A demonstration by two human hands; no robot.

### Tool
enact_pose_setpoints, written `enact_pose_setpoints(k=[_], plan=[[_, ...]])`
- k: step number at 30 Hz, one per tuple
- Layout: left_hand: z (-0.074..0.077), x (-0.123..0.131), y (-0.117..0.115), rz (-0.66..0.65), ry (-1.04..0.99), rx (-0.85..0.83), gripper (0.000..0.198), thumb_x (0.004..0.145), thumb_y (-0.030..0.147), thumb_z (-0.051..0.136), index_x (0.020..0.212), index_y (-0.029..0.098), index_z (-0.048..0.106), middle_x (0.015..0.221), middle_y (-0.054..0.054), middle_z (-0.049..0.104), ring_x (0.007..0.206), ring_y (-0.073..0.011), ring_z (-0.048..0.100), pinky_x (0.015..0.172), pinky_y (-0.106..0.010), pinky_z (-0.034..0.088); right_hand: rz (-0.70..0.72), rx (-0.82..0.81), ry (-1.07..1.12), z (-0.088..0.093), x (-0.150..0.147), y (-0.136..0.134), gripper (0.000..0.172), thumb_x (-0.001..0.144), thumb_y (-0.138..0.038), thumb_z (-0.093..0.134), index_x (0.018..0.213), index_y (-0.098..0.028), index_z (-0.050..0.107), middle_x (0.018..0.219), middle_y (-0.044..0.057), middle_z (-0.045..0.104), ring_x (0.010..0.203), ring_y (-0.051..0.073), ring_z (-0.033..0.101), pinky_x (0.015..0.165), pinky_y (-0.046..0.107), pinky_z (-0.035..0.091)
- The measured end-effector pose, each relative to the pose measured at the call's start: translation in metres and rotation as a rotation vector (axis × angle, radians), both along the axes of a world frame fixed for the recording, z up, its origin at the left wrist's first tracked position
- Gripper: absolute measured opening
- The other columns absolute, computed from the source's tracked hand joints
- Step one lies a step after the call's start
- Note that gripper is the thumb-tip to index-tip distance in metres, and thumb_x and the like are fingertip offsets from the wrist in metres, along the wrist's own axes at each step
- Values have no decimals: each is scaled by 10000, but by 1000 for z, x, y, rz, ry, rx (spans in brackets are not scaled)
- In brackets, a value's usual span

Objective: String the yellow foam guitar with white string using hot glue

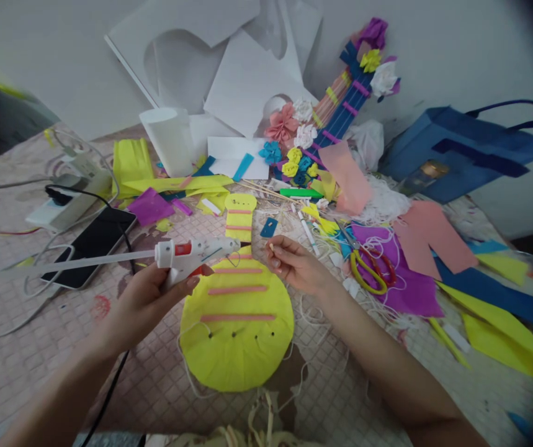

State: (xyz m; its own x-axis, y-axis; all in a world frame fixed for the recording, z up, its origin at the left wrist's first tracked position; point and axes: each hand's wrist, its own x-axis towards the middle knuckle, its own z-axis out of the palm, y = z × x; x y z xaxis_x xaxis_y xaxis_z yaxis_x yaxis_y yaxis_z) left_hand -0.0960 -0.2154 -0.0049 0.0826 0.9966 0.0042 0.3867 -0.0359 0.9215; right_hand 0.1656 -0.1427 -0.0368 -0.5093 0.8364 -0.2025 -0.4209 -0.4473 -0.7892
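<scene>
My left hand (143,304) is wrapped around a white hot glue gun (180,257) with a long glue stick (108,259) coming out of its back. The nozzle points right, over the neck of a yellow paper-covered guitar shape (238,360). Pink strips (238,290) cross its neck and body, and several small dark holes line the lower body. To the right of the nozzle, my right hand (301,267) is pinched on a tiny pale piece (272,247) whose kind I cannot make out. A small blue cut piece (269,227) lies just beyond those fingers.
Scissors (368,273), white string (326,310) and purple paper (415,295) lie on the right. A flower-covered blue guitar craft (340,118) leans on the wall near a blue bag (452,149). Left are a phone (92,248), a power strip (61,208) and cables.
</scene>
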Motion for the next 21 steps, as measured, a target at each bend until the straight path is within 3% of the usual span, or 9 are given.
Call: enact_pose_setpoints(k=[5, 8, 11, 13, 17, 21], plan=[[0, 1, -3, -39, 3, -13, 236, 815, 357, 601, 953, 183, 681, 950, -65, 735, 878, -193, 673, 778, -283, 555, -18, 42, -58, 3, -5, -5, 227, 687, -290, 794, 806, -203, 622, 714, -35, 585, 568, 64, 481, 517, 197, 386], [-2, 1, -3, -55, 63, -22, 214, 819, 368, 595, 905, 192, 682, 849, -43, 712, 745, -175, 639, 625, -254, 535, -33, 102, -103, 5, -8, -9, 213, 716, -308, 772, 810, -202, 612, 680, -40, 556, 562, 69, 480, 523, 207, 380], [-1, 3, -4, -42, 119, 7, 192, 801, 380, 600, 734, 207, 647, 602, 6, 576, 521, -122, 487, 419, -211, 399, -42, 111, -140, 4, -10, -11, 215, 735, -312, 757, 828, -208, 594, 656, -47, 548, 561, 77, 487, 533, 215, 386], [1, 4, -4, -38, 141, 35, 219, 796, 381, 590, 655, 215, 602, 527, 28, 460, 449, -97, 363, 361, -206, 300, -46, 107, -141, 3, -11, -12, 214, 739, -315, 752, 823, -206, 588, 642, -51, 547, 559, 77, 489, 537, 214, 388], [4, 5, -6, -30, 192, 51, 310, 791, 394, 582, 554, 220, 485, 491, 53, 286, 413, -79, 210, 335, -213, 182, -55, 100, -125, 2, -11, -12, 218, 737, -314, 755, 816, -200, 587, 648, -50, 552, 553, 69, 488, 535, 206, 380], [-1, 2, -8, -21, 231, 27, 399, 796, 430, 572, 522, 219, 373, 516, 53, 230, 428, -77, 224, 352, -208, 168, -37, 101, -105, 1, -11, -12, 223, 740, -316, 755, 808, -195, 580, 652, -49, 556, 553, 66, 499, 533, 200, 377]])
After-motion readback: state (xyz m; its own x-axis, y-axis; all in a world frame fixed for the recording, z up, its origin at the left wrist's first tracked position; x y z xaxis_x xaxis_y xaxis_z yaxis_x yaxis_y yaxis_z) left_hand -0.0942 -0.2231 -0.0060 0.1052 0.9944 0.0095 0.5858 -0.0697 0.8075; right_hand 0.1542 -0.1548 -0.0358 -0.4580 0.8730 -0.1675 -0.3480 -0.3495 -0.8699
